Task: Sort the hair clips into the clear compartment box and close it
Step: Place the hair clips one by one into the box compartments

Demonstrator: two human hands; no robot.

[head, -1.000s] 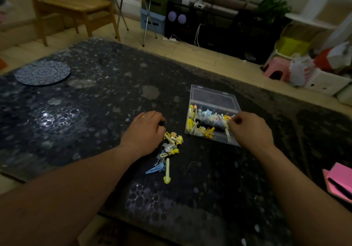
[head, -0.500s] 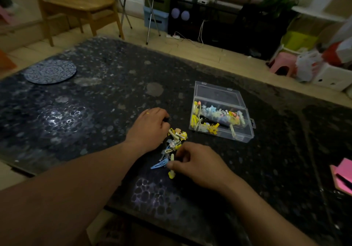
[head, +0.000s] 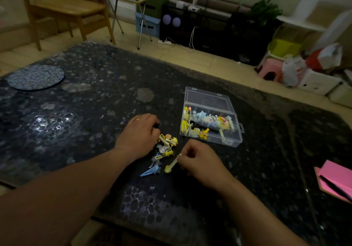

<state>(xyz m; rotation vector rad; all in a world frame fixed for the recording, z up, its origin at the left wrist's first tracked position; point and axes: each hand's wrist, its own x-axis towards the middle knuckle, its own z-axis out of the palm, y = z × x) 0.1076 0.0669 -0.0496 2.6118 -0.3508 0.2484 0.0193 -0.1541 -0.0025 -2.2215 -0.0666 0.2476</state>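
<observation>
A clear compartment box [head: 233,142] lies open on the dark table, its lid [head: 206,98] folded back, with several yellow, blue and pink clips inside. A small pile of hair clips [head: 166,145] lies on the table to its left, with a blue snap clip [head: 150,171] at the pile's near end. My right hand [head: 200,161] pinches one end of a long pale yellow clip [head: 171,164], lifted at a slant just right of the pile. My left hand [head: 140,134] rests curled at the pile's left edge; what its fingers hold is hidden.
A round patterned mat [head: 35,77] lies at the table's far left. A pink notebook [head: 335,182] with a pen on it sits at the right edge. Beyond the table stand a wooden chair [head: 62,11], a folding table and floor clutter.
My right hand left the box, came down to the pile and picked up the long yellow clip, which now tilts off the table. My left hand stayed put.
</observation>
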